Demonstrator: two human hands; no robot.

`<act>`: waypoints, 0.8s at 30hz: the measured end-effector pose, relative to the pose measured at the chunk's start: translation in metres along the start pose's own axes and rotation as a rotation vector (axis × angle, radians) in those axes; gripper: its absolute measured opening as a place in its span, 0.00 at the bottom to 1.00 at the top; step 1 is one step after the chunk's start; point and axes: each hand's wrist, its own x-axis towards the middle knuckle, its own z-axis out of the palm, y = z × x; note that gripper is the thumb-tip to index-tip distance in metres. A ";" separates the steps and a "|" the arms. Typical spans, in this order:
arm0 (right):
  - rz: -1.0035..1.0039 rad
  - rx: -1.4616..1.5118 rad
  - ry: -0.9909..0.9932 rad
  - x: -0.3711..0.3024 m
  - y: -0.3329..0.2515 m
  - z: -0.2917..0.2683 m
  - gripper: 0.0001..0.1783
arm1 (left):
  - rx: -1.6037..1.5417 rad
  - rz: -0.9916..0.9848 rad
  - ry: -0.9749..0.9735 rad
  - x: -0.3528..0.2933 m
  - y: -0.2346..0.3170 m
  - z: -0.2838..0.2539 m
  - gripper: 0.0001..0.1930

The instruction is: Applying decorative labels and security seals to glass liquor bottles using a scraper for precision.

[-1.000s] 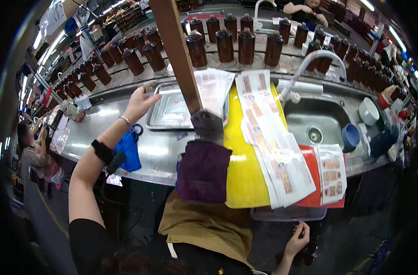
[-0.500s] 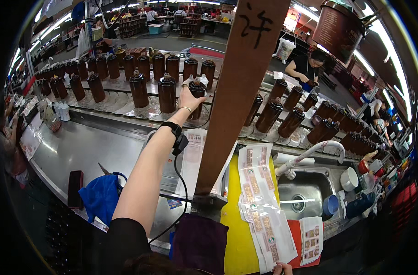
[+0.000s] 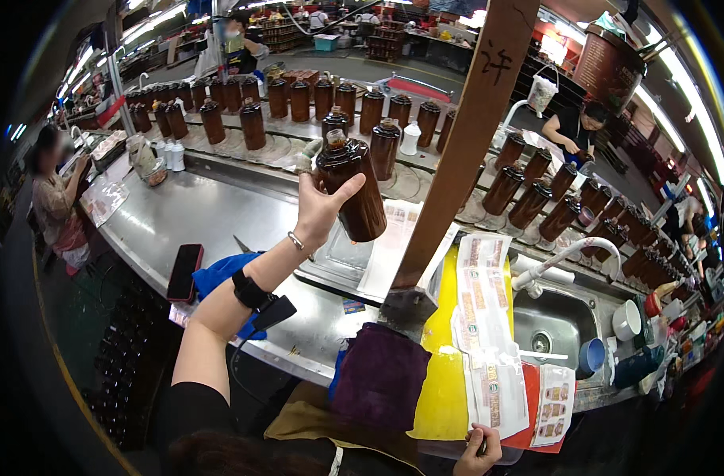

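My left hand (image 3: 318,208) is raised over the steel counter (image 3: 211,218) and grips a large brown bottle (image 3: 352,187), tilted a little, its neck pointing up and away. Behind it, rows of similar brown bottles (image 3: 298,99) stand along the curved shelf. My right hand (image 3: 477,448) is at the bottom edge, its fingers on the lower end of a clear sleeve of printed sheets (image 3: 485,341) that lies over a yellow board (image 3: 451,373).
A slanted wooden post (image 3: 465,151) rises right of the bottle. A phone (image 3: 185,271) and blue cloth (image 3: 219,274) lie on the counter, a purple cloth (image 3: 382,377) at its edge. A sink (image 3: 564,325) with a faucet sits at right. Other people work at left and behind.
My left hand has taken a brown bottle from the shelf row and drawn it back toward me, lifted over the counter. The view has tilted up from the counter.
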 end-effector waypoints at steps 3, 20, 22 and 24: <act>0.072 0.183 -0.037 -0.009 0.018 0.015 0.11 | -0.156 -0.123 0.076 -0.068 0.034 -0.041 0.29; -0.172 0.213 -0.197 -0.043 -0.046 -0.002 0.07 | -0.568 -0.750 -0.122 -0.253 0.113 -0.075 0.42; -0.230 0.213 -0.221 -0.036 -0.047 0.002 0.07 | -0.556 -0.810 -0.183 -0.259 0.107 -0.070 0.41; -0.205 0.252 -0.308 -0.025 -0.055 0.001 0.06 | -0.511 -0.875 -0.314 -0.264 0.095 -0.066 0.42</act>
